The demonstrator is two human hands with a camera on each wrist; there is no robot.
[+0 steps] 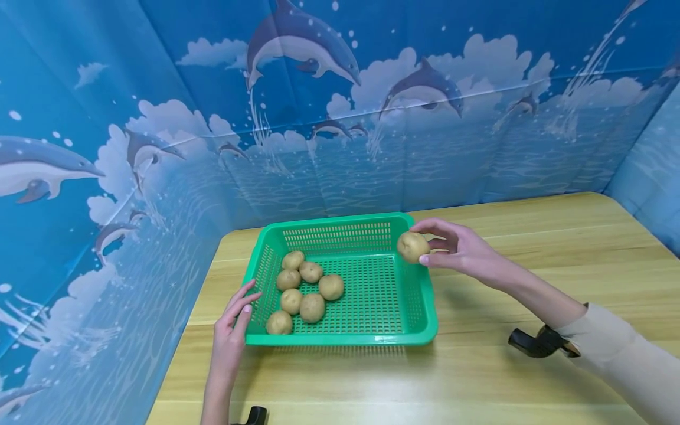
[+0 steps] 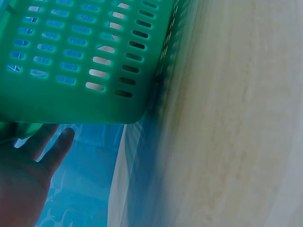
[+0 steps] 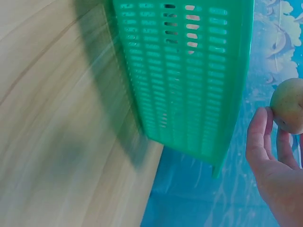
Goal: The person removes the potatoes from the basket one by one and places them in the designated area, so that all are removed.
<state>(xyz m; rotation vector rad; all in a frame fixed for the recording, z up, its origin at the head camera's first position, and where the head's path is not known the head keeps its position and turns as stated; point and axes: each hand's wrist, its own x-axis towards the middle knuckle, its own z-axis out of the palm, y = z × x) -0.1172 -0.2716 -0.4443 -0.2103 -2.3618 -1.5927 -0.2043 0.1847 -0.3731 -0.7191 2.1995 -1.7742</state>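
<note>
- Only the head view shows the basket's (image 1: 340,340) inside; the wrist views show its slotted outer walls, which hide the seven potatoes (image 1: 312,308) within.
- The right wrist view shows the held potato (image 1: 411,247) apart from the rim, cut off by the picture's edge.
- The right hand (image 1: 461,251) pinches that potato by the basket's far right corner, covering part of the rim from above.
- The seven lie toward the basket's left.
- The left hand (image 1: 231,333), fingers spread, rests at the left rim.
- Wooden table (image 1: 478,372) beneath; dolphin backdrop (image 1: 451,153) behind.
</note>
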